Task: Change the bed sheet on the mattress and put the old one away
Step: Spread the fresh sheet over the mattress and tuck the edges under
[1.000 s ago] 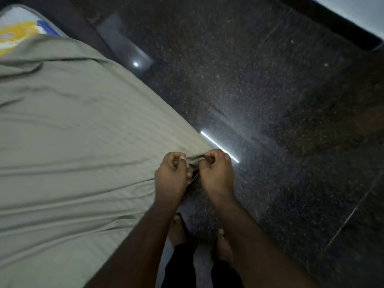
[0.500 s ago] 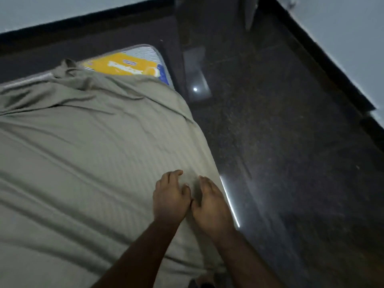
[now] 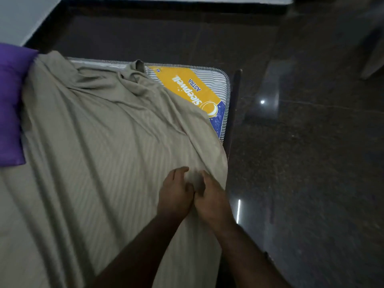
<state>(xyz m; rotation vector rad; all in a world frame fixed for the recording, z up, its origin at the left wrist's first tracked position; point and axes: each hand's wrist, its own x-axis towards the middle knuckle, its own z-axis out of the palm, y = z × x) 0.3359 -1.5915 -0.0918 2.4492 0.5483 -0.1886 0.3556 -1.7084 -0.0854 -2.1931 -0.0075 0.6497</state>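
Scene: a head-worn camera looks down at a bed on a dark polished stone floor (image 3: 301, 163).
Sheet: a beige, faintly striped cotton bed sheet (image 3: 99, 152) lies spread and wrinkled over most of the mattress, its far edge bunched up short of the top.
Mattress: a striped-edged mattress with a yellow and blue brand label (image 3: 209, 94) shows bare at the far right corner — the sheet does not reach there.
Left hand: the left hand (image 3: 175, 196) rests on the sheet near the bed's right edge, fingers curled into a small gather of cloth.
Right hand: the right hand (image 3: 209, 198) lies just beside it, thumbs touching, fingers bent over the same gather; how firmly either pinches, I cannot tell.
Other: a purple cloth (image 3: 10, 104) sits at the left edge.
Step in hand: probably spreading the sheet over the mattress.
Next move: likely drawing the bunched far edge up over the exposed corner — it calls for a firm pinch and an even pull.
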